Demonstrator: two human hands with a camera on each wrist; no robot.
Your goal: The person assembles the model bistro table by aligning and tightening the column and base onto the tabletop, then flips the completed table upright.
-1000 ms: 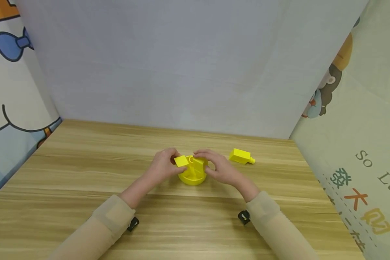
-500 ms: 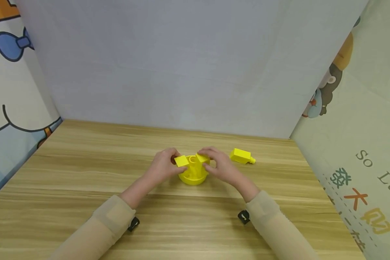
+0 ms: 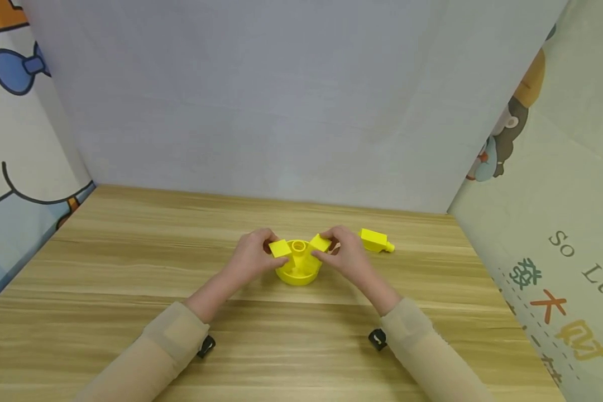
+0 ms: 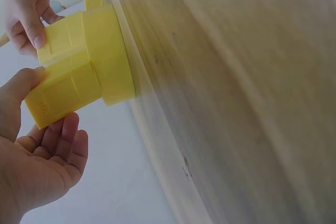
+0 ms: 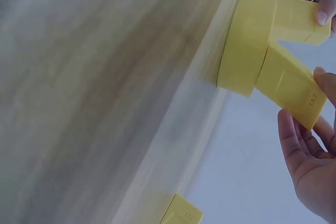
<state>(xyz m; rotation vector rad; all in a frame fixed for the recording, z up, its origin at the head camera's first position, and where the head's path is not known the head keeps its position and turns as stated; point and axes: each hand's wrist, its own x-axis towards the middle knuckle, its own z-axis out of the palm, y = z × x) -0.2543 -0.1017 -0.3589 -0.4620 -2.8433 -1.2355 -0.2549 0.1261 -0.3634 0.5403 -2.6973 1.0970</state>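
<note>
Pinched left yellow block (image 3: 281,249) near upper end between thumb and fingers of left hand (image 3: 251,255). Had it close to upright, lower end down in round yellow dish (image 3: 297,280). Clamped right yellow block (image 3: 320,243) likewise with thumb and fingers of right hand (image 3: 349,257). Had that one tilted outward, lower end at dish rim, read 147 on its face in right wrist view. Saw ringed yellow post (image 3: 298,247) standing in dish, between both blocks. Found dish resting on wood-grain table (image 3: 291,346). Spotted third yellow block (image 3: 374,240) lying on table, just beyond right hand, knobbed end pointing right. Noted pale sleeves (image 3: 422,335), plus pale backdrop (image 3: 281,111) behind table, printed cloth (image 3: 558,167) at right.
</note>
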